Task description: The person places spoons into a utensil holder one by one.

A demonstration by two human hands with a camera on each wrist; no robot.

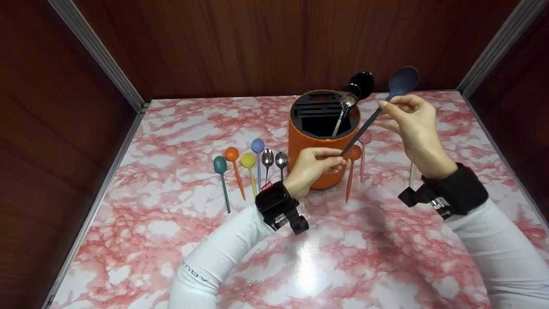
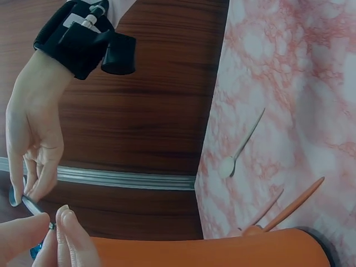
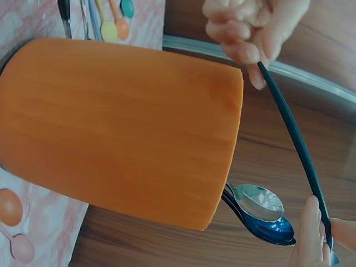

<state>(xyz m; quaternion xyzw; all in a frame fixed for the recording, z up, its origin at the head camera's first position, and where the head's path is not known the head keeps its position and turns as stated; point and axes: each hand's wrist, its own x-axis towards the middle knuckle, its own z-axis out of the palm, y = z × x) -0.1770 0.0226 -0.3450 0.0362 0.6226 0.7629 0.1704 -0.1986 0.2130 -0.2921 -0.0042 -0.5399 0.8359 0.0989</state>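
Observation:
A dark grey spoon (image 1: 404, 80) is held slantwise in the air, bowl up to the right, in front of an orange utensil holder (image 1: 319, 165). My right hand (image 1: 414, 122) pinches its handle just below the bowl. With thumb and fingers my left hand (image 1: 311, 167) pinches the lower handle end; the right wrist view shows that hand (image 3: 258, 28) at the handle's tip. Out of the holder's open compartment lean a silver-coloured spoon (image 1: 348, 101) and glossy black spoons (image 1: 363, 83), bowls up. The holder's black top also has slots.
Left of the holder lie several spoons: teal (image 1: 220, 165), orange (image 1: 232, 154), yellow (image 1: 248, 160), blue (image 1: 257, 145) and metal ones (image 1: 268, 158). To its right lie an orange-brown spoon (image 1: 350, 171), a pink spoon (image 1: 363, 159) and a pale spoon (image 2: 228, 167). Wooden panels enclose the marbled table (image 1: 150, 257).

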